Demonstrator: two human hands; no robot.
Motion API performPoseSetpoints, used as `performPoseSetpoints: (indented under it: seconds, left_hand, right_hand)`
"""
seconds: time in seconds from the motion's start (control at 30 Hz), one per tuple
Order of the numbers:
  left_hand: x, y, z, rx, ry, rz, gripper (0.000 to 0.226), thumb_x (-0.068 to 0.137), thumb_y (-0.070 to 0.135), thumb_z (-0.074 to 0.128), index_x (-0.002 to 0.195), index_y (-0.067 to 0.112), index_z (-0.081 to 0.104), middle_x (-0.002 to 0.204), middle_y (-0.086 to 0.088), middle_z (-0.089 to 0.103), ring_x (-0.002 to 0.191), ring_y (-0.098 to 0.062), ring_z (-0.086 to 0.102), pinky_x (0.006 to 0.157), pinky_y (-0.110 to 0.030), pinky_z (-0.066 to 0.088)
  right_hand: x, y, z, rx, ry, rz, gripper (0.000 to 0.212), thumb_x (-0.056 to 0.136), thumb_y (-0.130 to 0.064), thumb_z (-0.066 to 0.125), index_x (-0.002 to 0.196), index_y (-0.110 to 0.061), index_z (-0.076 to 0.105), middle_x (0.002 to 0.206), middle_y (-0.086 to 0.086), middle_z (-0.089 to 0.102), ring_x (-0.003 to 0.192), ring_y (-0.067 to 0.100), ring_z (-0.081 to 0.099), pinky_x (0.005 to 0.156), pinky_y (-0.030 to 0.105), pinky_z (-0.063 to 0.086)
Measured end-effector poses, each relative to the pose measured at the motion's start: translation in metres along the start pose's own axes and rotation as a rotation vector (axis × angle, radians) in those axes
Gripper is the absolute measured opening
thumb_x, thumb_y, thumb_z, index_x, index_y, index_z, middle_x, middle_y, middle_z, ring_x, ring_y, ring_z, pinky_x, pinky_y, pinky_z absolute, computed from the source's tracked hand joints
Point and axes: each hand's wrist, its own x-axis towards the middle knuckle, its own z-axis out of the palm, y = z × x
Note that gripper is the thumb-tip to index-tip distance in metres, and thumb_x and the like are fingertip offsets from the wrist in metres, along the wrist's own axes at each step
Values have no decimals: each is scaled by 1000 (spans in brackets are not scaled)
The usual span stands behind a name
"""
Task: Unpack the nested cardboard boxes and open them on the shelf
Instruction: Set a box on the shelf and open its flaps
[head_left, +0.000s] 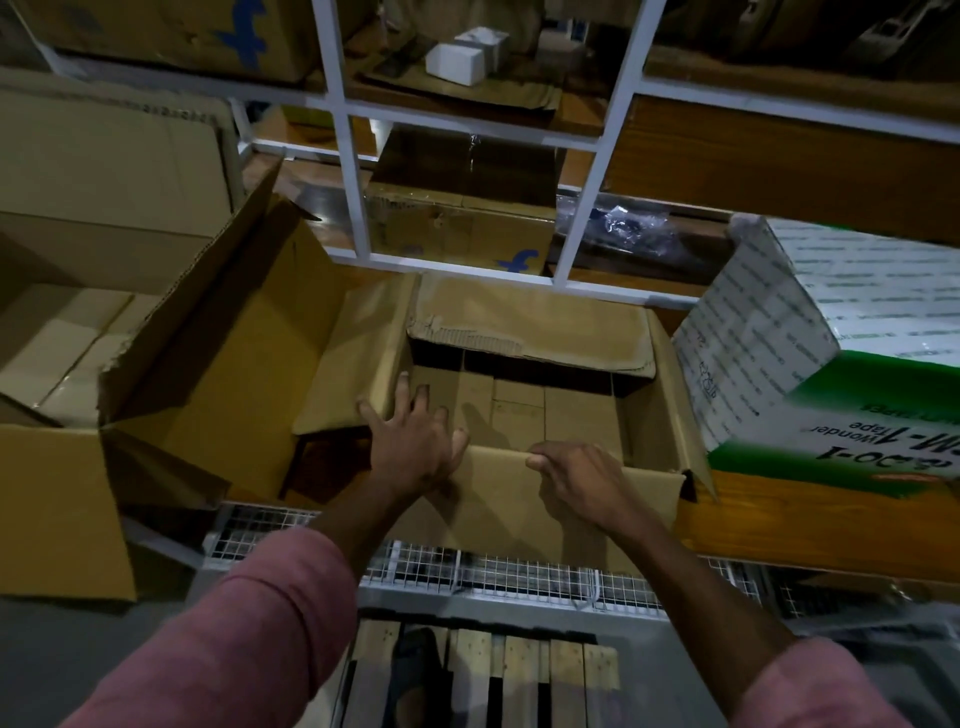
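Pinching the near flap (524, 499) of the open box (550, 410) on the shelf (810, 512), the right hand (576, 480) folds it outward while the spread left hand (415, 441) rests at its left corner, the empty cavity just beyond both.

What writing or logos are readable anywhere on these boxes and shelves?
"Wonder" and "Tape", upside down, on the green and white box at right; the larger letters below them are only partly legible.
A blue "f" logo on the cardboard box behind the shelf frame.
A blue "f" logo, partly cut off, on the box on the top shelf.
The fine repeated print on the white box's faces is too small to read.
The open box under both hands shows no text.
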Motion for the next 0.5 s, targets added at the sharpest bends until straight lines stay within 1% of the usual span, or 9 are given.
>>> performPoseSetpoints:
  seconds: [0.1, 0.2, 0.27, 0.3, 0.33, 0.37, 0.43, 0.47, 0.5]
  left_hand:
    - [-12, 3, 5, 2, 12, -21, 68, 97, 57, 14, 144, 21, 49, 169, -10, 16, 156, -34, -10, 110, -78, 8]
    - [-15, 3, 8, -51, 21, -24, 67, 102, 57, 14, 154, 21, 36, 170, -12, 7, 155, -34, -14, 116, -73, 4]
    - [-16, 2, 8, -85, 24, -17, 69, 103, 58, 14, 158, 20, 28, 170, -13, 4, 155, -35, -13, 119, -70, 2]
    - [-17, 1, 8, -100, 22, -11, 70, 103, 59, 14, 160, 19, 24, 170, -13, 1, 155, -34, -14, 119, -68, 1]
    - [-17, 0, 7, -118, 16, -3, 71, 103, 59, 14, 161, 18, 21, 170, -13, -1, 155, -34, -15, 120, -67, 1]
    - [-17, 0, 7, -138, 11, 8, 71, 103, 59, 14, 161, 17, 18, 170, -12, -3, 155, -34, -16, 121, -66, 0]
    - [-15, 0, 6, -162, 1, 27, 71, 104, 59, 16, 161, 17, 19, 170, -12, -2, 155, -34, -14, 121, -66, 1]
    - [-12, -1, 5, -159, -6, 35, 71, 104, 59, 17, 160, 16, 22, 170, -12, 1, 156, -34, -11, 120, -67, 2]
    - [-7, -1, 5, -146, -8, 42, 70, 103, 59, 16, 158, 16, 27, 170, -12, 8, 156, -34, -6, 120, -69, 2]
  right_hand:
    - [-8, -1, -2, 11, 1, -15, 74, 97, -69, 13, 113, -26, 71, 101, -1, 75, 94, 25, 67, 83, 39, 49]
    - [-9, -2, -2, -10, 6, 25, 63, 102, -59, 16, 113, -23, 67, 99, 3, 74, 91, 28, 68, 77, 35, 44]
    - [-6, -7, -2, 55, 36, 70, 68, 101, -63, 14, 111, -20, 65, 95, 5, 72, 88, 29, 67, 71, 34, 43]
    - [-3, -9, -3, 102, 45, 90, 76, 98, -69, 10, 110, -19, 65, 97, 5, 71, 89, 28, 66, 72, 36, 46]
    - [2, -10, -4, 143, 41, 119, 80, 96, -74, 10, 114, -18, 64, 101, 5, 70, 93, 27, 65, 77, 39, 50]
    - [9, -10, -4, 165, 27, 154, 75, 99, -71, 16, 122, -17, 62, 110, 7, 69, 100, 28, 64, 84, 42, 52]
    - [29, -6, 0, 135, -43, 234, 49, 107, -46, 36, 136, -12, 55, 127, 12, 64, 116, 31, 60, 95, 46, 50]
    - [40, -4, 3, 120, -88, 256, 40, 107, -34, 41, 135, -10, 56, 129, 14, 62, 118, 33, 58, 97, 46, 49]
    - [51, -1, 7, 112, -130, 268, 32, 105, -27, 44, 128, -10, 60, 127, 16, 63, 116, 34, 59, 96, 47, 50]
